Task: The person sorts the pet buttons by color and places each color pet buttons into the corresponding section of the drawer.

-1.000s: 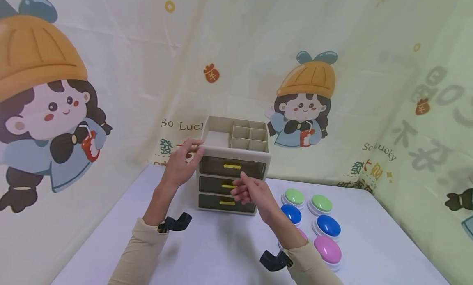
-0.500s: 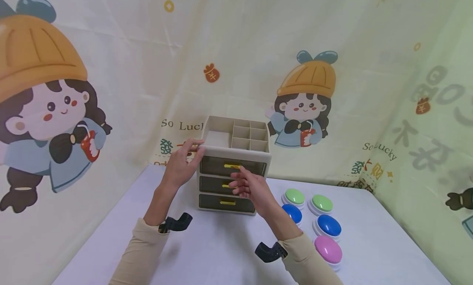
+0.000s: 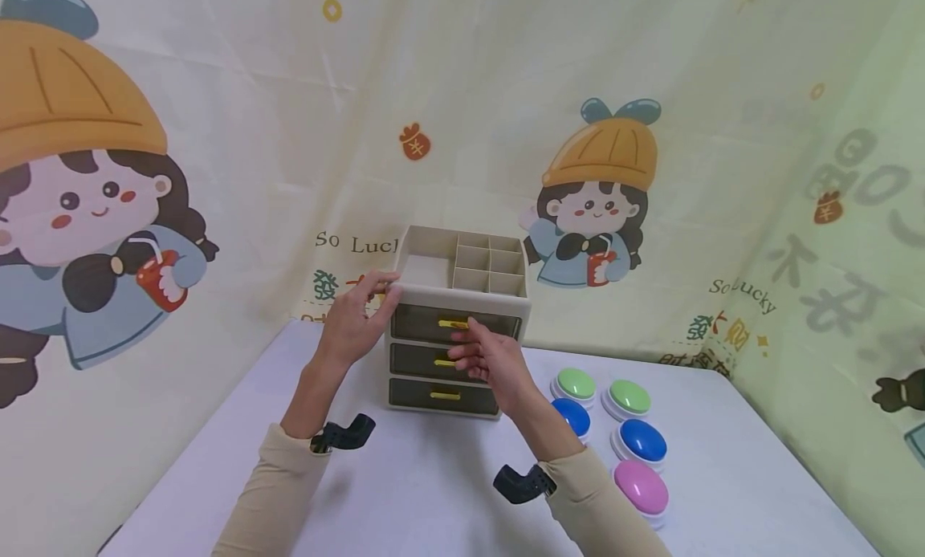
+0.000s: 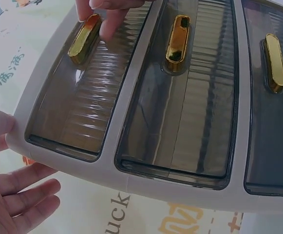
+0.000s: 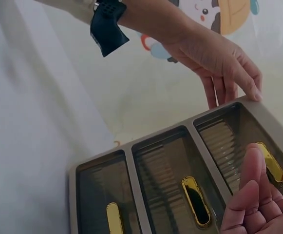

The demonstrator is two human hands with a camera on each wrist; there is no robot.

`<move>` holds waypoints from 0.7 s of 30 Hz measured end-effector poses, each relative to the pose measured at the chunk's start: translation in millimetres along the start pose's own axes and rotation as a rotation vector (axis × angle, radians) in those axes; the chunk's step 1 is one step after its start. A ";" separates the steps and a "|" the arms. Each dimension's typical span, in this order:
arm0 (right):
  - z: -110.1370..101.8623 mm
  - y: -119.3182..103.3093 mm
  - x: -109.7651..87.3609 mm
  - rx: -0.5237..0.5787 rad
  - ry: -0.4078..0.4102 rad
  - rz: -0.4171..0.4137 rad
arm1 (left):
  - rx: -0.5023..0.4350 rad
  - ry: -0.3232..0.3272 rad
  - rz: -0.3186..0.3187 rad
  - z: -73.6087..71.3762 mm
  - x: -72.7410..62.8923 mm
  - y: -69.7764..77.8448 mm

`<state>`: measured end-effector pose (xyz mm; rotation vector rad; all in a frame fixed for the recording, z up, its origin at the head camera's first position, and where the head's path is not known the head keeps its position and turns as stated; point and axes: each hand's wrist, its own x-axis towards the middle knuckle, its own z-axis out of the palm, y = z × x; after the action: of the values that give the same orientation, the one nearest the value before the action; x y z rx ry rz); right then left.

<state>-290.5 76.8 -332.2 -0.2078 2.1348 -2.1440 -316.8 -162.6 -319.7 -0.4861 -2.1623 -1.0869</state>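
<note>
Before a printed backdrop [image 3: 470, 75], on a white table [image 3: 412, 493], a beige chest [image 3: 462, 301] stands upright, its front toward the person and a divided tray [image 3: 426, 272] at its top. To the right of the chest, domed buttons [image 3: 643, 441] in green, blue and pink stand in two columns, partly hidden by the right arm. The top drawer [image 3: 415, 320], dark and translucent, sits closed, as do the two below it. The left hand [image 3: 356, 320] is at the chest's upper left corner, thumb touching the edge, fingers loosely spread beside the side wall; it appears to steady the chest. The right hand [image 3: 499, 364] is before the drawers, thumb and forefinger narrowly parted, one to either side of the top handle [image 4: 84, 41] near its right end; whether they press on it cannot be told. The top handle, gold, is at the middle of the top drawer, its long axis running side to side, parallel to the drawer's upper edge. It lies just beyond and leftward of the right hand, clearly the nearer hand; a pull toward the person would, by judgement, run square to that axis.
</note>
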 end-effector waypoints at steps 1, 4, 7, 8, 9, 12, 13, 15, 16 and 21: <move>0.4 -0.3 0.0 0.001 0.004 -0.003 | 0.002 -0.002 -0.001 -0.1 0.2 -0.1; 1.9 -0.9 0.5 0.013 0.022 -0.011 | 0.004 -0.010 -0.005 -0.4 0.3 0.1; 4.0 -1.8 0.5 0.025 0.044 -0.017 | 0.002 -0.014 -0.006 -0.7 0.5 0.2; 4.6 -2.0 0.7 0.026 0.052 -0.017 | 0.001 -0.015 -0.005 -0.8 0.8 0.0; 5.2 -2.2 0.8 0.022 0.059 -0.018 | 0.000 -0.015 -0.004 -0.9 0.9 -0.1; 6.3 -2.8 0.7 0.013 0.074 -0.016 | -0.004 -0.016 -0.001 -0.7 1.2 -0.9; 6.6 -2.8 0.6 0.006 0.078 -0.016 | -0.005 -0.016 0.000 -0.6 1.3 -1.1; 6.8 -2.3 0.5 -0.007 0.086 -0.017 | -0.007 -0.016 0.002 -0.5 1.4 -1.2; 7.1 -2.0 0.2 -0.014 0.091 -0.018 | -0.010 -0.015 0.004 -0.9 1.0 -1.1; 8.3 -0.4 -6.2 -0.026 0.109 -0.022 | -0.021 -0.021 0.002 -2.3 0.7 -0.5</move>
<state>-283.0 69.8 -332.0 -0.1200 2.2298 -2.1891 -316.7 -164.7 -318.4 -0.5115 -2.1699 -1.1088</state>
